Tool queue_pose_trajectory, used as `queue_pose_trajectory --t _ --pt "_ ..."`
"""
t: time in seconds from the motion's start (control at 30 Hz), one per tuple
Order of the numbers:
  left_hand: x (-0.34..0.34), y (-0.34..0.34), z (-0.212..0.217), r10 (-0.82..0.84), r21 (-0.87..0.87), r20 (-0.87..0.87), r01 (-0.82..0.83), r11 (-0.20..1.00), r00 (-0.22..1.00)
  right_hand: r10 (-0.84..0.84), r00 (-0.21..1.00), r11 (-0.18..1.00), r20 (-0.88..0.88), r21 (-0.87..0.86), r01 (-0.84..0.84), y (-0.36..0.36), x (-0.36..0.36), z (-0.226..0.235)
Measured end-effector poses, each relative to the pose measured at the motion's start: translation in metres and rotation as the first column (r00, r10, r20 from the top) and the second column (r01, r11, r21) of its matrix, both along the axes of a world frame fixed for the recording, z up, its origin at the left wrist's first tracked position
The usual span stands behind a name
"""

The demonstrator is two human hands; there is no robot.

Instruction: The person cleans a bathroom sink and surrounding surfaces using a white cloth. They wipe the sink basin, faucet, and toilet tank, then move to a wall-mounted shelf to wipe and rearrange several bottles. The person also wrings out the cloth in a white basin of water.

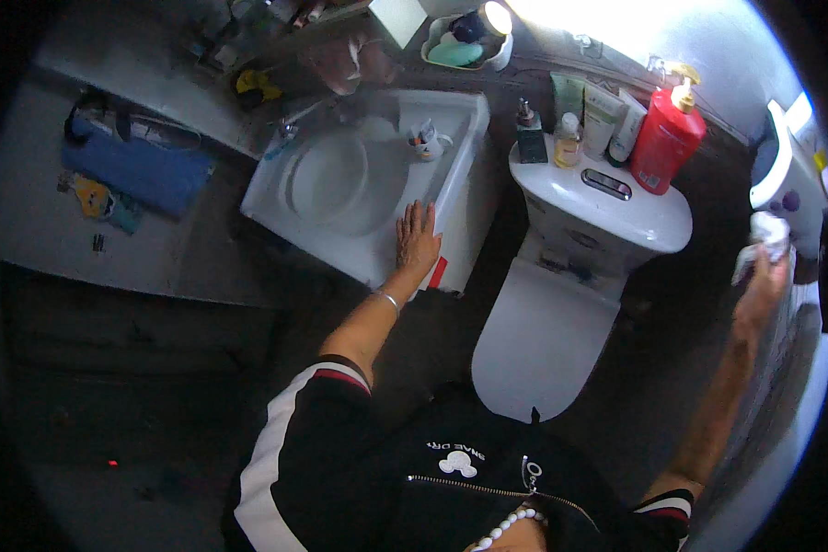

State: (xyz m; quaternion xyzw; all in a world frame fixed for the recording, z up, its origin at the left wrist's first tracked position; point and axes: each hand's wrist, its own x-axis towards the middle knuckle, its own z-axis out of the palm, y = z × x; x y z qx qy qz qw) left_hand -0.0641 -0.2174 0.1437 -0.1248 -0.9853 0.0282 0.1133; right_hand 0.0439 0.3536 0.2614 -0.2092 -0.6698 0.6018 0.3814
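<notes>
My left hand lies with its fingers stretched out on the near right rim of the white washbasin. At the far right, my right hand is raised by the wall. Its fingers are closed on a crumpled white tissue. Just above that hand sits a white wall-mounted holder with a rounded edge. Whether the tissue still hangs from the holder cannot be made out. A white cup with small items in it stands on the basin's right side.
The white toilet has its lid down. Its tank top holds a red pump bottle, several tubes, a yellowish bottle and a dark bottle. A soap basket sits behind. Blue cloth hangs on the left.
</notes>
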Motion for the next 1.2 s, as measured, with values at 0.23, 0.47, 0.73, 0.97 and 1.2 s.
queue_pose_trajectory --t 0.23,0.47,0.73,0.97,1.2 --pt "0.004 0.009 -0.013 -0.011 0.061 0.031 0.009 0.998 0.999 -0.632 0.766 0.411 -0.118 0.787 0.46 0.106 -0.039 0.009" --pt "0.009 0.005 -0.019 0.006 0.04 0.029 -0.007 0.999 1.0 -0.348 0.855 0.188 -0.384 0.865 0.465 -0.035 -0.056 0.025" --pt "0.012 0.009 -0.021 0.015 0.044 0.004 -0.015 0.999 1.0 -0.367 0.829 0.203 -0.423 0.833 0.515 0.061 -0.026 0.0" --pt "0.007 0.011 -0.016 -0.015 0.04 -0.017 0.016 0.999 1.0 -0.537 0.758 0.227 -0.37 0.802 0.552 0.002 -0.04 0.015" --pt "0.0 0.011 -0.024 -0.01 0.027 -0.014 0.01 1.0 1.0 0.383 0.901 0.594 -0.203 -0.693 -0.409 -0.096 -0.008 -0.094"
